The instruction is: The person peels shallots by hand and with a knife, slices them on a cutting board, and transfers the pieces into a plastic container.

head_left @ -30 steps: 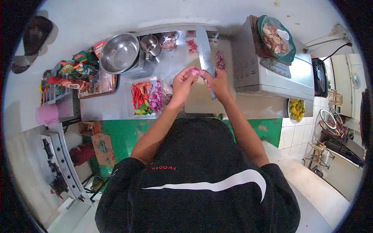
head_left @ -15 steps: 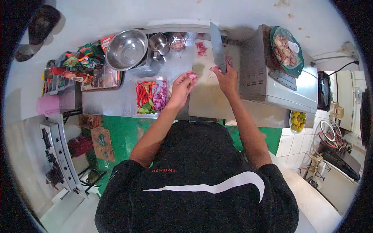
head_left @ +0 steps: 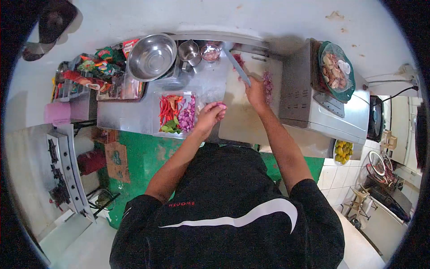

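Observation:
A shallot (head_left: 222,106) is pinched in the fingertips of my left hand (head_left: 210,117), over the left edge of the pale cutting board (head_left: 237,123). My right hand (head_left: 255,92) grips a large knife (head_left: 237,66), its blade pointing up and to the left across the board. Chopped purplish pieces (head_left: 268,85) lie on the board right of my right hand, and a reddish chopped pile (head_left: 238,61) lies beside the blade. Left of my left hand, a clear tray (head_left: 156,130) holds red chilies (head_left: 167,109), peeled shallots (head_left: 187,117) and green leaves (head_left: 171,126).
Behind the tray stand a large steel bowl (head_left: 152,57), a metal pitcher (head_left: 189,53) and a small bowl (head_left: 210,53). A metal appliance (head_left: 298,89) at the right carries a green basket (head_left: 349,92). Packets (head_left: 106,67) lie at the left; a plate of yellow-green fruit (head_left: 343,151) is at right.
My right hand has moved left and slightly down, and the knife now tilts further left, uncovering the chopped pieces on the board's right. My left hand sits a little lower, still pinching the shallot.

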Demonstrator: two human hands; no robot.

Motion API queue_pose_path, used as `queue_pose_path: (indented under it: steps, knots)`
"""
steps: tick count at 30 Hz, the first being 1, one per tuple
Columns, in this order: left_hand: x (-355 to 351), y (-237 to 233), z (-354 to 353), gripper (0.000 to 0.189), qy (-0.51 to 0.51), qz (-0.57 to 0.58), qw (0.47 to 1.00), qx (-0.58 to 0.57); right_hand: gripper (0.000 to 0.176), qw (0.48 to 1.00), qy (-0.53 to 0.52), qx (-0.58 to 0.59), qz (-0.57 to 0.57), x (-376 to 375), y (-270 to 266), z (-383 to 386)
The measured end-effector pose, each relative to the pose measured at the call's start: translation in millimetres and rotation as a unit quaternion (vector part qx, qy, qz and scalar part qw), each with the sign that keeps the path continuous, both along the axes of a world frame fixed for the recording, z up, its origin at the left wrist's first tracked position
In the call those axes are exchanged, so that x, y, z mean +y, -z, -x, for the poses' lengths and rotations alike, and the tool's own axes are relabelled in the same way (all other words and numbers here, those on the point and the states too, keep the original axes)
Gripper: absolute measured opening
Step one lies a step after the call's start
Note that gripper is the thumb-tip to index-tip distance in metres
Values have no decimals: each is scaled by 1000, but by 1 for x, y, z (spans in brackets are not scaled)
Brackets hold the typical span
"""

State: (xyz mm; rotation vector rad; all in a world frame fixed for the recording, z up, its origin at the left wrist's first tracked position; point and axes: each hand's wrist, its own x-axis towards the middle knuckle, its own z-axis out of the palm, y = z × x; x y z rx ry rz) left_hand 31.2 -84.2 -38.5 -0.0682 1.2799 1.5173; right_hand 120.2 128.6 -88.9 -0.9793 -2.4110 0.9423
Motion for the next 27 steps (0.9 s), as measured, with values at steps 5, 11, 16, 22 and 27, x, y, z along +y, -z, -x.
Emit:
queue_pose_path:
  steps: [5, 11, 16, 22, 27]
  knots:
    - [5, 6, -7, 22, 41, 8, 998, 50, 20, 999, 46, -20, -15, -7, -10, -10]
    - [26, 16, -7, 29, 45, -32, 993, 108, 33, 998, 47, 12, 28, -46, -43, -67]
    - [43, 17, -3, 32, 17, -83, 982, 167, 36, 988, 55, -45, 134, -80, -93, -98]
    - [58, -1, -3, 25, 21, -61, 978, 197, 32, 994, 21, -57, 91, -107, -101, -105]
    - [63, -15, -6, 28, 18, -95, 968, 233, 32, 995, 9, -60, 85, -108, -112, -102]
